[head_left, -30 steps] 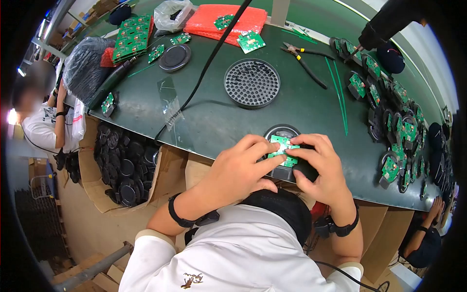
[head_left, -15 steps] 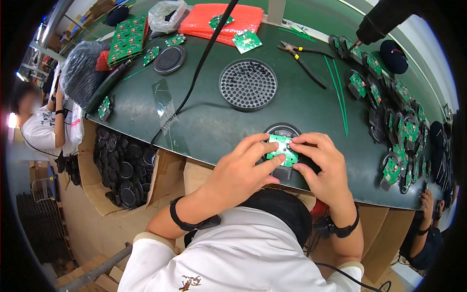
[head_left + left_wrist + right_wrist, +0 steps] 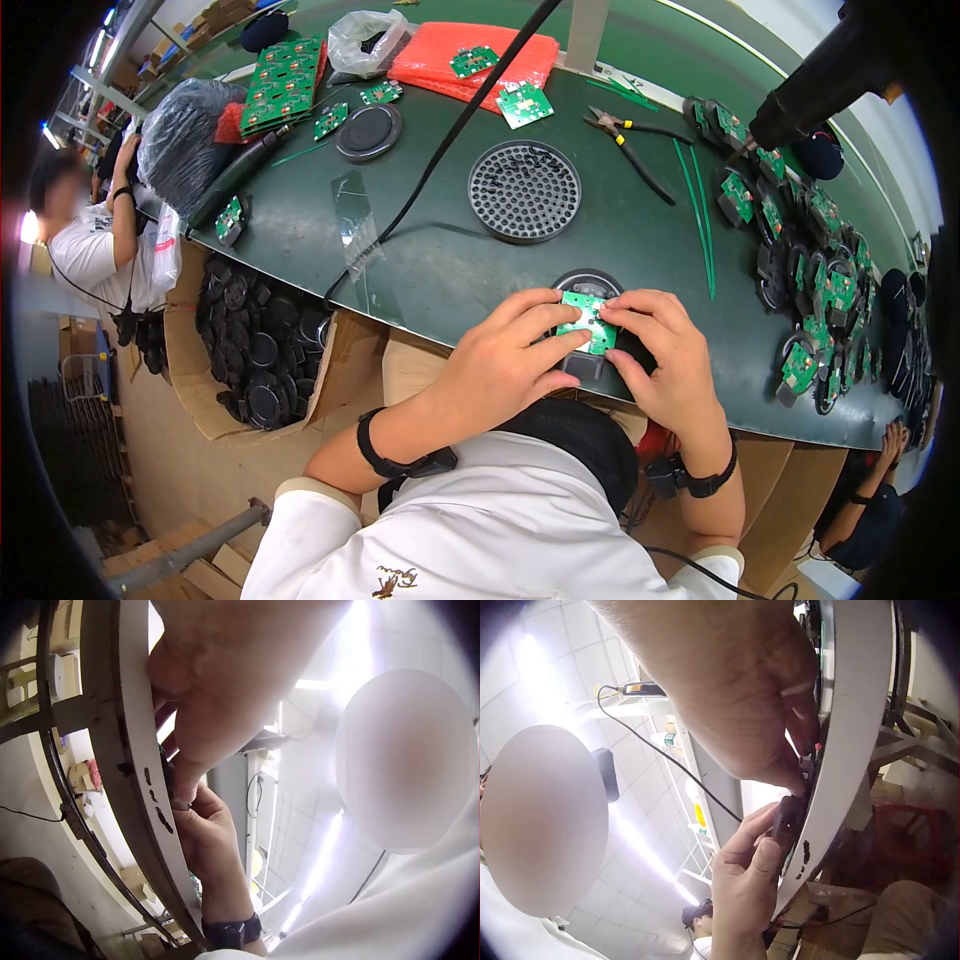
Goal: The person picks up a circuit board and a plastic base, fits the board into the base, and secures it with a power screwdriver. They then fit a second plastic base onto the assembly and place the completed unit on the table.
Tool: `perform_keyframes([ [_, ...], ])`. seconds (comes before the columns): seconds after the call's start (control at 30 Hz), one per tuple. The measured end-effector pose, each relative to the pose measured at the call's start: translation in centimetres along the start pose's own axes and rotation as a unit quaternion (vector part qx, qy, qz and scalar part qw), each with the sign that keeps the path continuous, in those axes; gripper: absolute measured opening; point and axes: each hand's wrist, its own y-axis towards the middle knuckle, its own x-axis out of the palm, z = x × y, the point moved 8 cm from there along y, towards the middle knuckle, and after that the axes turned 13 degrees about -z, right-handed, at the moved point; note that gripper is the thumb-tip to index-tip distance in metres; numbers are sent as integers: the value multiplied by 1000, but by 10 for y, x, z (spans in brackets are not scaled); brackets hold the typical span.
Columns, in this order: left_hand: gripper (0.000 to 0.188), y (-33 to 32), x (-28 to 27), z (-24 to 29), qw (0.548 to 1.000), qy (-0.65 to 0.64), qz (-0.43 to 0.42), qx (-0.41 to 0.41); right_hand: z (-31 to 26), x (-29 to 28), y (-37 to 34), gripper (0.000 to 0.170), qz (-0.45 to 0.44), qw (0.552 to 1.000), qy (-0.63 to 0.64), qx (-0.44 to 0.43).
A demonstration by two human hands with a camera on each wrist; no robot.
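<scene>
In the head view a green circuit board (image 3: pixel 590 322) lies over a round black plastic housing (image 3: pixel 586 283) near the front edge of the table. My left hand (image 3: pixel 515 345) comes in from the left, its fingertips on the board's face. The right wrist view shows this left hand (image 3: pixel 746 874) gripping the black housing (image 3: pixel 787 819) between thumb and fingers. From the other side, my right hand (image 3: pixel 665 355) holds the board's right edge, index finger near the upper corner and thumb near the lower one. The housing's underside is hidden.
A round tray of small holes (image 3: pixel 525 190) stands beyond the hands, with black-and-yellow pliers (image 3: pixel 635 150) to its right. Many housings with boards (image 3: pixel 825 290) crowd the right side. A power driver (image 3: pixel 820 90) hangs above. A carton (image 3: pixel 350 365) of black housings stands left below the table.
The head view has tilted slightly, so the table appears lower. Both hands stay at the board and housing, with only small finger shifts.
</scene>
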Motion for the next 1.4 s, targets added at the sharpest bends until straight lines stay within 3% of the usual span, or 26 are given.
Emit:
perform_keyframes([
  [0.57, 52, -1, -6, -2, 999, -27, 11, 17, -5, -4, 3, 45, -12, 1000, -14, -2],
  [0.7, 38, 10, -15, -7, 998, -59, 1, 16, -10, -16, 10, 40, -31, 998, -43, -38],
  [0.77, 32, 24, -24, -15, 997, -68, 10, 31, 4, -45, 14, 34, 35, 999, -36, 13],
  [0.8, 25, 33, -36, -32, 996, -60, 48, -35, 29, -62, 13, 35, 124, 987, 54, 86],
  [0.83, 19, 40, -47, -49, 990, -53, 86, -102, 47, -80, 16, 42, 197, 964, 156, 89],
  [0.93, 11, 73, -56, -86, 962, 174, 117, -172, 41, -139, 54, 90, 303, 943, 137, -2],
  [0.97, 11, 81, -55, -95, 949, 229, 122, -180, 39, -155, 69, 89, 329, 934, 125, -52],
  [1.03, 11, 94, -52, -110, 945, 235, 105, -204, 34, -183, 94, 71, 327, 913, 207, -126],
  [1.17, 11, 107, -52, -127, 940, 200, 46, -273, 0, -207, 119, 52, 305, 883, 311, -174],
  [1.2, 11, 107, -50, -132, 939, 198, 52, -275, 0, -207, 123, 44, 256, 885, 343, -182],
  [1.23, 10, 108, -50, -131, 941, 214, 73, -253, -6, -204, 127, 37, 205, 885, 373, -190],
  [1.3, 10, 105, -50, -133, 939, 230, 99, -235, -16, -193, 124, 35, 204, 881, 387, -179],
  [1.37, 11, 97, -59, -101, 956, 201, 162, -141, -21, -187, 116, 37, 204, 882, 379, -194],
  [1.4, 9, 91, -58, -90, 962, 183, 160, -124, -24, -182, 114, 49, 158, 880, 394, -215],
])
